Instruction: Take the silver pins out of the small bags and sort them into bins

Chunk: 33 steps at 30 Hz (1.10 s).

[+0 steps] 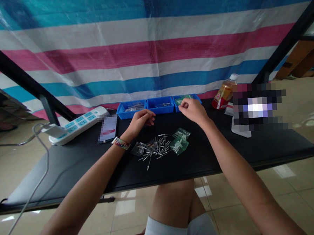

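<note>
Resting on the black matte tabletop (227,152), both bare hands sat just short of a row of three shallow blue plastic trays (158,105) along the far edge. The left hand (141,120) lay curled, fingertips tucked near the middle tray; whether it pinched anything could not be told — the fingers hid the palm side. The right hand (192,110) was loosely clenched at the lip of the right-hand tray, knuckles up, and any small part inside the fist was out of sight.

The loose pile of small silver metal pins (155,148) lay on the table nearer the body than either hand, between the two forearms and slightly closer to the left wrist with its striped woven wristband (120,143). The pins pointed every way, though many ran with their long axes roughly toward the trays. Just right of the pile, touching it, sat a few clear greenish plastic bags (180,140); a paler crumpled bag lay at the pile's left.

Off to the left stood a white power strip with blue sockets (77,127), and to the right an amber drink bottle (225,93). The trays' contents were too small to make out, and a blurred patch covered the objects beside the bottle.
</note>
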Motion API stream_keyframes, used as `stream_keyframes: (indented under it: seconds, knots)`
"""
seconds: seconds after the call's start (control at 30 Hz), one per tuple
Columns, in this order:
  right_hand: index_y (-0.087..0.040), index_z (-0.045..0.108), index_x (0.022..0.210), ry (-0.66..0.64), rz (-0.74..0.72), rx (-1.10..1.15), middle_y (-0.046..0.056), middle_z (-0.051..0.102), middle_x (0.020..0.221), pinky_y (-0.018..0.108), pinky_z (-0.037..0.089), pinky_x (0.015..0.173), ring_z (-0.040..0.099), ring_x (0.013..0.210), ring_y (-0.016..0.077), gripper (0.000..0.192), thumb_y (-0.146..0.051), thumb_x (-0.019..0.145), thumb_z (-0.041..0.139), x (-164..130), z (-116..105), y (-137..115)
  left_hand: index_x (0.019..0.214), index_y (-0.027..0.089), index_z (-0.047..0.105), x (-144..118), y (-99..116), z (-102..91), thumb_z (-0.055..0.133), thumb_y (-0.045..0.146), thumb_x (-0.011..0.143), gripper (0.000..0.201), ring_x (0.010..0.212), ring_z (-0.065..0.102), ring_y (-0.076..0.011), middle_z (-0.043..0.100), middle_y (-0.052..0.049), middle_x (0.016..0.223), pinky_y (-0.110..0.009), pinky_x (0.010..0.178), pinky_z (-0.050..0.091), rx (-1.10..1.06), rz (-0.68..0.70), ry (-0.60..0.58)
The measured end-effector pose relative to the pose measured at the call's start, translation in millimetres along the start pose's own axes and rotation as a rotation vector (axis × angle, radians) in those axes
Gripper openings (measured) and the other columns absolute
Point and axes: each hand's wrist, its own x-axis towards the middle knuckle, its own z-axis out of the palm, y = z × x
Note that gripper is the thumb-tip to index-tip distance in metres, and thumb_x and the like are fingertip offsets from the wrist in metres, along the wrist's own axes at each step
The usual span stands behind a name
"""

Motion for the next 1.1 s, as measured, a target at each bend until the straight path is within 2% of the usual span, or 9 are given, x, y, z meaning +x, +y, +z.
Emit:
stream_keyframes:
  seconds: [0.1, 0.17, 0.23, 0.37, 0.53, 0.73, 0.87, 1.03, 1.1]
  knots:
    - [-0.02, 0.069, 0.071, -0.494, 0.226, 0.181, 0.004, 0.066, 0.056, 0.035, 0.057, 0.056, 0.064, 0.051, 0.021, 0.035, -0.042, 0.072, 0.096, -16, -5, 1, 0.091, 0.017, 0.073, -1, 2, 0.2, 0.071, 0.04, 0.084, 0.025, 0.063, 0.069, -0.0147, 0.071, -0.004, 0.078, -0.025, 0.059, 0.053, 0.003, -0.004, 0.004]
    - [-0.019, 0.072, 0.076, -0.666, 0.275, 0.321, 0.001, 0.065, 0.052, 0.03, 0.055, 0.046, 0.059, 0.042, 0.0158, 0.037, -0.036, 0.062, 0.102, -26, -4, 5, 0.091, 0.016, 0.073, -1, 3, 0.8, 0.071, 0.041, 0.084, 0.026, 0.063, 0.069, -0.0148, 0.07, -0.004, 0.077, -0.025, 0.059, 0.053, -0.001, -0.009, -0.002]
    - [-0.018, 0.074, 0.082, -0.721, 0.252, 0.442, 0.001, 0.069, 0.056, 0.026, 0.054, 0.042, 0.06, 0.042, 0.0142, 0.039, -0.028, 0.058, 0.103, -32, -1, 8, 0.09, 0.016, 0.073, -1, 3, 1.9, 0.072, 0.042, 0.084, 0.027, 0.063, 0.069, -0.0148, 0.07, -0.003, 0.076, -0.025, 0.059, 0.053, -0.006, -0.012, -0.011]
    - [-0.016, 0.074, 0.084, -0.627, 0.245, 0.558, 0.005, 0.074, 0.066, 0.028, 0.059, 0.043, 0.07, 0.052, 0.0205, 0.038, -0.017, 0.056, 0.1, -24, 0, 9, 0.09, 0.016, 0.073, -1, 0, 3.1, 0.073, 0.042, 0.083, 0.027, 0.062, 0.069, -0.0146, 0.07, -0.003, 0.076, -0.025, 0.058, 0.052, -0.006, -0.019, -0.018]
    - [-0.013, 0.079, 0.091, -0.465, 0.227, 0.773, 0.005, 0.073, 0.069, 0.032, 0.064, 0.054, 0.072, 0.062, 0.0209, 0.04, -0.016, 0.057, 0.099, 6, 1, 3, 0.094, 0.016, 0.073, 1, -3, 2.5, 0.073, 0.045, 0.083, 0.031, 0.063, 0.07, -0.0151, 0.071, -0.004, 0.079, -0.025, 0.058, 0.052, 0.001, -0.027, -0.04]
    - [-0.018, 0.076, 0.092, -0.26, 0.172, 1.165, 0.002, 0.077, 0.088, 0.03, 0.066, 0.075, 0.073, 0.079, 0.0155, 0.039, -0.037, 0.065, 0.097, 6, 42, -26, 0.099, 0.017, 0.074, -3, 2, 8.2, 0.075, 0.059, 0.087, 0.044, 0.072, 0.072, -0.0171, 0.077, -0.008, 0.094, -0.026, 0.062, 0.054, 0.086, 0.01, -0.129]
    - [-0.019, 0.075, 0.097, -0.3, 0.179, 1.262, 0.001, 0.076, 0.092, 0.031, 0.068, 0.077, 0.074, 0.083, 0.0162, 0.045, -0.04, 0.064, 0.097, -9, 58, -41, 0.087, 0.017, 0.07, -6, 6, 12.8, 0.08, 0.055, 0.087, 0.039, 0.068, 0.069, -0.0162, 0.072, -0.004, 0.077, -0.026, 0.063, 0.053, 0.123, 0.102, -0.132]
    - [-0.019, 0.074, 0.093, -0.413, 0.146, 1.224, 0.002, 0.075, 0.093, 0.034, 0.069, 0.077, 0.073, 0.085, 0.0181, 0.044, -0.042, 0.064, 0.098, -18, 56, -47, 0.08, 0.018, 0.068, -8, 9, 14.3, 0.079, 0.054, 0.088, 0.039, 0.064, 0.065, -0.0156, 0.07, -0.002, 0.07, -0.026, 0.063, 0.052, 0.163, 0.151, -0.123]
    - [-0.019, 0.072, 0.088, -0.404, 0.12, 1.184, 0.002, 0.074, 0.088, 0.034, 0.069, 0.076, 0.072, 0.083, 0.0178, 0.043, -0.042, 0.064, 0.099, -18, 58, -48, 0.077, 0.019, 0.067, -8, 8, 13.6, 0.078, 0.055, 0.089, 0.04, 0.062, 0.064, -0.0154, 0.069, -0.002, 0.067, -0.026, 0.061, 0.05, 0.205, 0.161, -0.101]
